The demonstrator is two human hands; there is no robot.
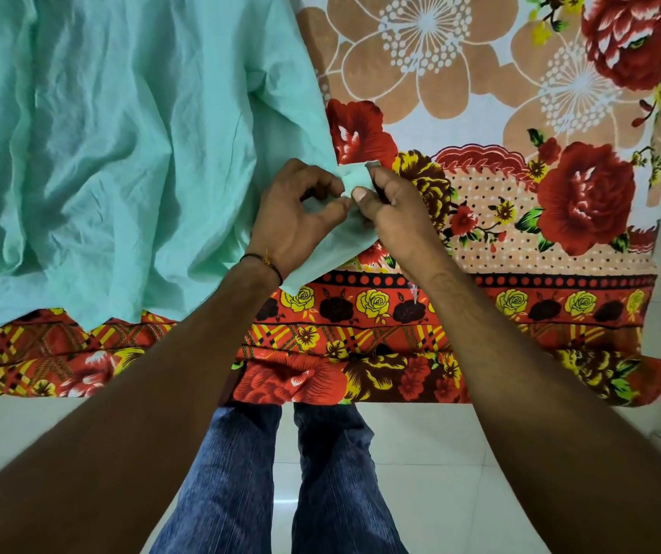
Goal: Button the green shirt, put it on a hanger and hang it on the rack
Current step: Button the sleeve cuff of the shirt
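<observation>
The green shirt (121,153) lies spread and wrinkled over the left half of a bed. Its right-hand edge runs down to where both hands meet. My left hand (297,217) pinches the fabric edge between thumb and fingertips, with the other fingers curled. My right hand (397,209) pinches the same bit of cloth from the right, thumb pressed on a small fold. A small pale button seems to sit between the two thumbs. No hanger or rack is in view.
A floral bedsheet (520,193) in red, orange and yellow covers the bed, and its border hangs over the near edge. I stand at that edge on a white tiled floor (441,453), legs in blue jeans (321,473).
</observation>
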